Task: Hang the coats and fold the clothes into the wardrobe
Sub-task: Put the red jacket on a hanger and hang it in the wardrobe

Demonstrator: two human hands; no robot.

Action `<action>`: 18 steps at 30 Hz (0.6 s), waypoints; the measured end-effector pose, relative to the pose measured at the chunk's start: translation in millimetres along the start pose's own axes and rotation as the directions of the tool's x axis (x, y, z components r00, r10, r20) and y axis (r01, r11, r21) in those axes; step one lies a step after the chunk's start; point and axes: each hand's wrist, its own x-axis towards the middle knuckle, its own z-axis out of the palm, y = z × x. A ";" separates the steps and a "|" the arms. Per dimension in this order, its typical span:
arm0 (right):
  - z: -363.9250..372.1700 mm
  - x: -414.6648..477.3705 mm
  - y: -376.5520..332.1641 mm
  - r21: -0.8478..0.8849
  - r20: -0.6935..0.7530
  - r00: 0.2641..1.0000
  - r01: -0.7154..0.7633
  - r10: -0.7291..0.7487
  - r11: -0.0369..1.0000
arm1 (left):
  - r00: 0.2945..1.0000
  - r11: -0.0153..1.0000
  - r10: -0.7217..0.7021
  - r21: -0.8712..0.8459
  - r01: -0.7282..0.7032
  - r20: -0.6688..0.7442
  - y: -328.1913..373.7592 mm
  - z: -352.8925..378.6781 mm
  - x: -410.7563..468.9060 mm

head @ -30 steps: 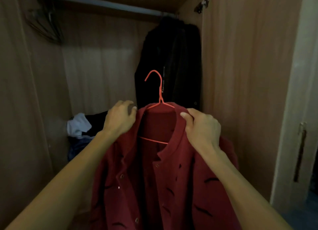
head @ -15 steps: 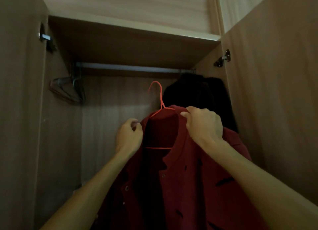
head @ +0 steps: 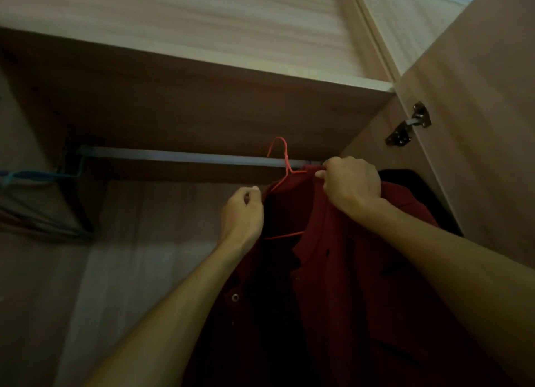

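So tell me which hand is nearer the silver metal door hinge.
Right. The right hand, gripping the dark red coat at its collar, is below and left of the silver metal door hinge; the left hand grips the coat lower and further left.

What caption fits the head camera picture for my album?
Left hand and right hand hold a red coat on a hanger up by the rail.

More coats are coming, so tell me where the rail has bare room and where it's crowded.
The rail is bare between the empty hangers at its left end and the red hanger's hook. The right end is crowded: the red coat, left hand and right hand gripping it, a dark garment behind.
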 end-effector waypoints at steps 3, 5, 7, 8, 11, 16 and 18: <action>30.7 31.3 7.3 -0.026 0.006 1.000 -0.006 0.006 1.000 | 0.998 1.000 0.020 0.007 -0.021 0.065 -13.1 22.6 26.1; 47.8 47.0 6.8 -0.062 0.001 1.000 0.010 -0.010 0.998 | 0.987 0.988 0.094 0.113 -0.109 0.132 -23.8 33.1 38.9; 64.1 61.4 4.8 -0.102 -0.010 1.000 0.018 -0.019 0.995 | 0.964 0.947 0.192 0.222 -0.231 0.184 -37.1 42.1 52.2; 71.9 68.2 3.7 -0.124 -0.020 1.000 0.020 -0.023 0.992 | 0.954 0.929 0.221 0.253 -0.270 0.204 -44.0 45.4 58.8; 92.3 87.2 0.8 -0.199 -0.041 0.999 0.021 -0.030 0.980 | 0.929 0.883 0.265 0.321 -0.342 0.260 -63.2 50.0 78.5; 114.5 106.3 6.3 -0.275 -0.064 0.998 -0.020 0.002 0.961 | 0.889 0.837 0.383 0.313 -0.449 0.251 -85.0 51.5 96.6; 117.3 107.7 7.8 -0.302 -0.072 0.997 -0.034 0.013 0.953 | 0.878 0.833 0.403 0.295 -0.468 0.257 -89.8 52.1 100.2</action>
